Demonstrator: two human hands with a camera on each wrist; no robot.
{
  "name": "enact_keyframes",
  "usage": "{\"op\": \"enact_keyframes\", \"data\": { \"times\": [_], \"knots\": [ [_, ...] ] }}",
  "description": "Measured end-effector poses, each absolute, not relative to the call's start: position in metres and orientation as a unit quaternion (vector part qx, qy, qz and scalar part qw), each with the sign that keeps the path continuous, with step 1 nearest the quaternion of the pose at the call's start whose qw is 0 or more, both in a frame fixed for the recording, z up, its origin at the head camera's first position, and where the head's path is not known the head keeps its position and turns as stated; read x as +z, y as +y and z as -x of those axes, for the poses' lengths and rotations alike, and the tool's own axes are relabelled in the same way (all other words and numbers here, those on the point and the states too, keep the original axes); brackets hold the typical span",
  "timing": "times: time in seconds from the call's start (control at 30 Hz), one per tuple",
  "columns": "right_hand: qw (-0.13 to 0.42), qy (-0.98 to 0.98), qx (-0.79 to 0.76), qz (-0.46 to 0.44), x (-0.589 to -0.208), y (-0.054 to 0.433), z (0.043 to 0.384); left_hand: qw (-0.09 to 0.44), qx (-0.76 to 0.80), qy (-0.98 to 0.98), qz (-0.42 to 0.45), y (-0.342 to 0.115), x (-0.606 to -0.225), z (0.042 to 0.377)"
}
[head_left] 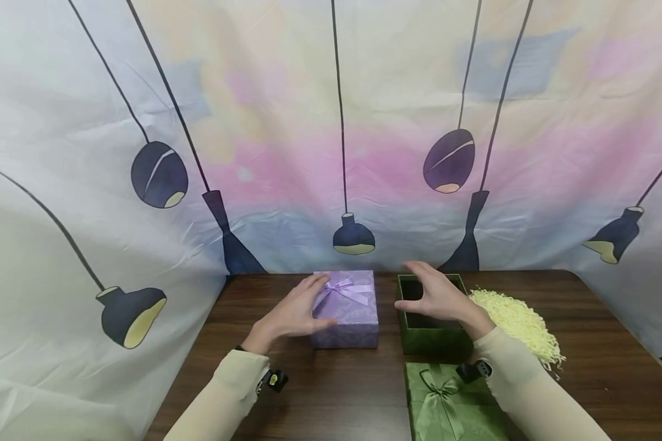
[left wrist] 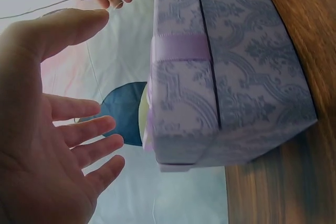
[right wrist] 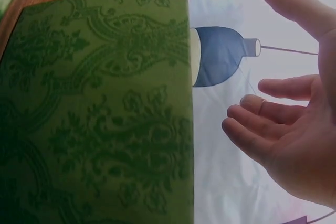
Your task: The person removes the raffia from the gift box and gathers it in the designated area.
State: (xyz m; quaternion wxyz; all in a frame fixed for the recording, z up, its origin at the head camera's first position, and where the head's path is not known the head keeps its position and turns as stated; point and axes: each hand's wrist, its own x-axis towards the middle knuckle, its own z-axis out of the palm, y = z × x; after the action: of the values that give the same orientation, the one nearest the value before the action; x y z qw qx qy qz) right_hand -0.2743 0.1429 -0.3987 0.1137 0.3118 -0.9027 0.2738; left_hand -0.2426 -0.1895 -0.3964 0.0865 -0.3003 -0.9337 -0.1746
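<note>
While the left hand (head_left: 295, 308) and right hand (head_left: 441, 296) hover, fingers (left wrist: 94, 128) spread and gripping nothing, a lidded lilac patterned cardboard gift box (head_left: 346, 327) with a satin bow (head_left: 346, 291) sits on the dark wood-grain surface (head_left: 336, 392), near the left hand; the right hangs over an open dark-green box (head_left: 434, 340), its green lid (head_left: 477, 413) lying in front. A low sweep of the right sleeve (head_left: 535, 386) could snag the lid's green ribbon (head_left: 440, 395) or scatter loose pale-yellow shredded paper (head_left: 518, 327); a careless left-hand grip might crush the satin bow
</note>
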Motion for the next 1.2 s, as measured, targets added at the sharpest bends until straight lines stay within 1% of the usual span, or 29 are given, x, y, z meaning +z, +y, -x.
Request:
{"op": "enact_keyframes", "data": {
  "times": [0.2,0.7,0.97,1.2],
  "knots": [
    [0.097,-0.899,0.283,-0.320,-0.403,0.133,0.277,0.082,-0.187,-0.934,0.291,-0.197,-0.402,0.246],
    [0.083,-0.898,0.280,-0.329,-0.427,0.114,0.286,0.051,-0.214,-0.939,0.264,-0.208,-0.416,0.250],
    [0.055,-0.899,0.281,-0.331,-0.431,0.104,0.290,0.032,-0.225,-0.941,0.251,-0.211,-0.422,0.252],
    [0.044,-0.899,0.277,-0.336,-0.430,0.090,0.291,0.038,-0.228,-0.941,0.247,-0.216,-0.425,0.254]
  ]
}}
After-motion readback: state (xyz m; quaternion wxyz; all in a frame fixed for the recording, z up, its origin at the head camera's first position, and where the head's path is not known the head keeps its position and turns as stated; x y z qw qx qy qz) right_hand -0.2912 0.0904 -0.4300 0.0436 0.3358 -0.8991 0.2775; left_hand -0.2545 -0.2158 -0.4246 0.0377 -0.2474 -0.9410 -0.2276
